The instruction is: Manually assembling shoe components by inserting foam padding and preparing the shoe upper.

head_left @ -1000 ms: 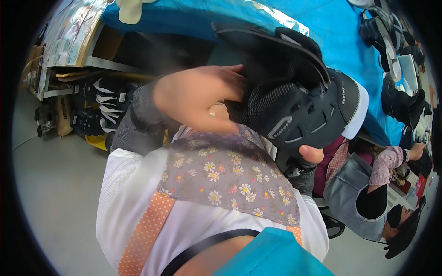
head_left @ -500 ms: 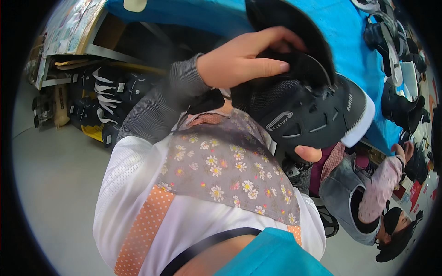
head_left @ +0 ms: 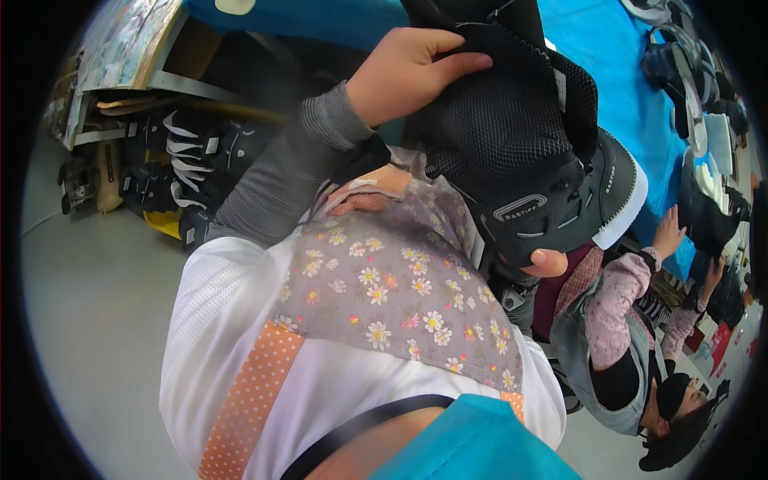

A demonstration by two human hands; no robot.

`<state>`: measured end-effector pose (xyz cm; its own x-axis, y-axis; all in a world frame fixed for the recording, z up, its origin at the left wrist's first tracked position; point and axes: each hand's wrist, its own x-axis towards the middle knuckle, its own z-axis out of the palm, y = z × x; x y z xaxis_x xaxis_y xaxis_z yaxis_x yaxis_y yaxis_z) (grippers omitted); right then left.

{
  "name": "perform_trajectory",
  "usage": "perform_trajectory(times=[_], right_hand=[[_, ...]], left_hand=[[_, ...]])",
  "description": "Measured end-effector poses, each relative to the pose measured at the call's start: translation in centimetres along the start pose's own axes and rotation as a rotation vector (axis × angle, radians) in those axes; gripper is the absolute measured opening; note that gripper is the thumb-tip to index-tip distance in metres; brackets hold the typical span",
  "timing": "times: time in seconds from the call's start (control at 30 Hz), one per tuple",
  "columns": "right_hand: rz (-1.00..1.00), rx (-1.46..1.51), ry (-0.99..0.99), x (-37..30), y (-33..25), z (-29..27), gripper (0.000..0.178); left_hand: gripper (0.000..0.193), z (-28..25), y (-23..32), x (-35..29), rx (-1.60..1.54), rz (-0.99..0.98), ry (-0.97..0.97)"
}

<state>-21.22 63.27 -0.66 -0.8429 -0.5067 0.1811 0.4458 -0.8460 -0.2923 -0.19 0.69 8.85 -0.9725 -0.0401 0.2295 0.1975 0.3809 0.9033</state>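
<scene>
A black boot (head_left: 500, 120) with a mesh upper, a moulded dark grey lower shell and a white sole edge (head_left: 628, 204) is held tilted in front of my chest. My left hand (head_left: 408, 76) pinches the rim of its upper at the top, thumb and fingers closed on the mesh. Of my right hand (head_left: 547, 262), only a thumb shows, pressed against the lower side of the shell; its other fingers are hidden behind the boot. A raised black flap (head_left: 580, 96) stands up at the boot's far right side.
A blue-covered table (head_left: 624, 88) lies beyond the boot. Sandals and shoes (head_left: 676, 72) crowd its right side. Another person (head_left: 616, 328) works at the right, hands at a black item. More black footwear (head_left: 192, 156) is stacked on a shelf under the left bench.
The boot has turned so its mesh side faces me. My left hand has moved slightly up and left from the inner opening to the rim. The other person has reached forward.
</scene>
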Motion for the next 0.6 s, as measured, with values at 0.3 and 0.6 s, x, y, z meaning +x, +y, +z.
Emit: perform_trajectory(times=[0.3,0.6], right_hand=[[-0.377,0.271,0.720,-0.7,-18.6,-3.6,0.060],[-0.683,0.740,0.538,0.0,-17.7,-1.5,0.070]], left_hand=[[0.020,-0.2,3.6,0.8,-0.036,0.119,0.153],[0.026,4.0,0.0,-1.1,0.089,0.160,0.045]])
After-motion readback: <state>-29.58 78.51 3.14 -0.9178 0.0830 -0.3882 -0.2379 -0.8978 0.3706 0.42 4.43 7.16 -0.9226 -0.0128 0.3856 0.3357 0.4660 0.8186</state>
